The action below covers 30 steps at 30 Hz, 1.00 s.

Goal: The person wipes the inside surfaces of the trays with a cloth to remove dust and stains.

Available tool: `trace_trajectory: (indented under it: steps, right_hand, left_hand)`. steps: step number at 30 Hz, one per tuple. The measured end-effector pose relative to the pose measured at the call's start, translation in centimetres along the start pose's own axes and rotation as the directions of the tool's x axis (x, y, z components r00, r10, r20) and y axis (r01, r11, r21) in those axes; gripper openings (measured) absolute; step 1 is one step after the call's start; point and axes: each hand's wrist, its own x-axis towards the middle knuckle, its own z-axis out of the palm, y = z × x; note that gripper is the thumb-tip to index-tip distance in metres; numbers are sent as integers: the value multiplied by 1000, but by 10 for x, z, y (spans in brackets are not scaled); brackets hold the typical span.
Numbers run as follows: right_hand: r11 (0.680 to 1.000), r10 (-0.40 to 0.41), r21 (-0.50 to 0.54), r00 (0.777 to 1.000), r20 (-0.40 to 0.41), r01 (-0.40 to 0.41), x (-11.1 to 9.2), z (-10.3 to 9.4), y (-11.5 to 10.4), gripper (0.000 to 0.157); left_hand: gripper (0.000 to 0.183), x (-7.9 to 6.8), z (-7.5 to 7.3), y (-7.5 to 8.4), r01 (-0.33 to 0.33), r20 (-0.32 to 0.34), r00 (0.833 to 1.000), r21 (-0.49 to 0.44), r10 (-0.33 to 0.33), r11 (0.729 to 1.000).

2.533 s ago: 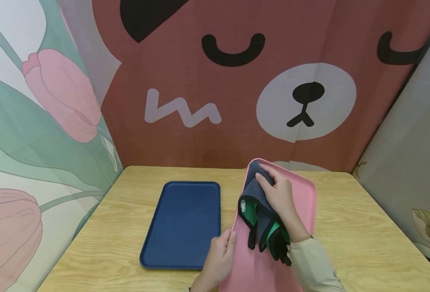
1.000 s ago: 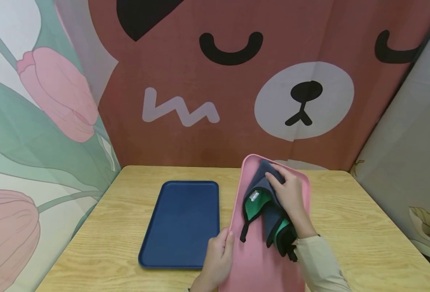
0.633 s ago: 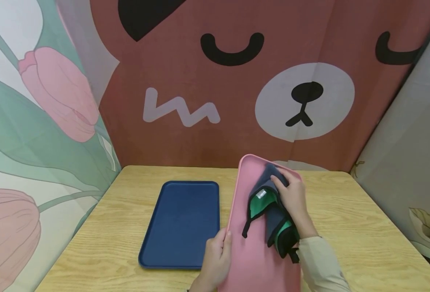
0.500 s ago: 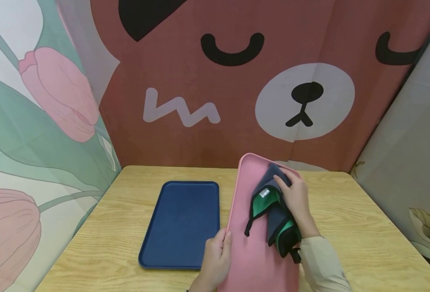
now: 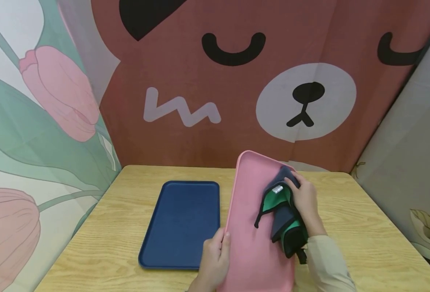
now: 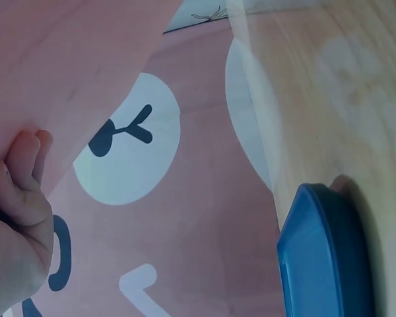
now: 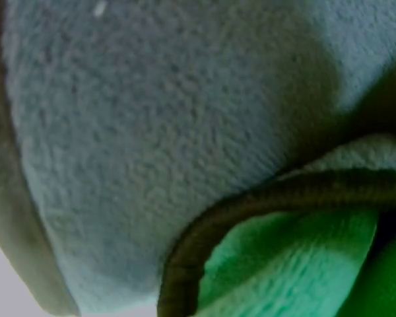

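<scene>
A pink tray (image 5: 249,219) stands tilted up on the wooden table (image 5: 353,227), its near left edge gripped by my left hand (image 5: 215,259). My right hand (image 5: 306,202) presses a grey-and-green cloth (image 5: 282,215) with black trim against the tray's upper right face. The right wrist view is filled by the cloth (image 7: 185,132), grey fleece with a green side. In the left wrist view my left hand's fingers (image 6: 20,178) curl on the pink tray (image 6: 66,59), with the blue tray's edge (image 6: 323,257) below.
A dark blue tray (image 5: 182,223) lies flat on the table to the left of the pink one. Printed backdrops with a bear face (image 5: 302,101) and tulips (image 5: 61,93) close off the back and left sides.
My right hand has slid the cloth across the pink tray from its left-middle toward its right edge. The tray has tilted up a little more; the left hand keeps its grip.
</scene>
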Motion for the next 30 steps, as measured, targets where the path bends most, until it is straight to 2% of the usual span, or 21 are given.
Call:
trace_trajectory:
  steps: [6,11,15,23,30]
  right_hand:
    - [998,31,-46,999,12,-31,2,-2,6,37]
    - [999,19,-46,999,26,-18,1,-1,4,38]
    - [1000,2,-19,1000,24,-2,0,0,1,38]
    - [999,-6,47,1000,0,6,-3,7,0,38]
    - [997,-13,73,999,-40,16,-7,11,-2,37]
  left_hand:
    - [18,1,-1,0,-22,-7,1000,1,22,1000]
    - [17,0,-3,0,-24,-14,1000,-5,24,1000]
    - [17,3,-5,-1,-24,-7,1000,-7,24,1000]
    - [16,3,-6,0,23,13,1000,-20,-22,1000]
    - [17,3,-4,0,-21,-7,1000,8,21,1000]
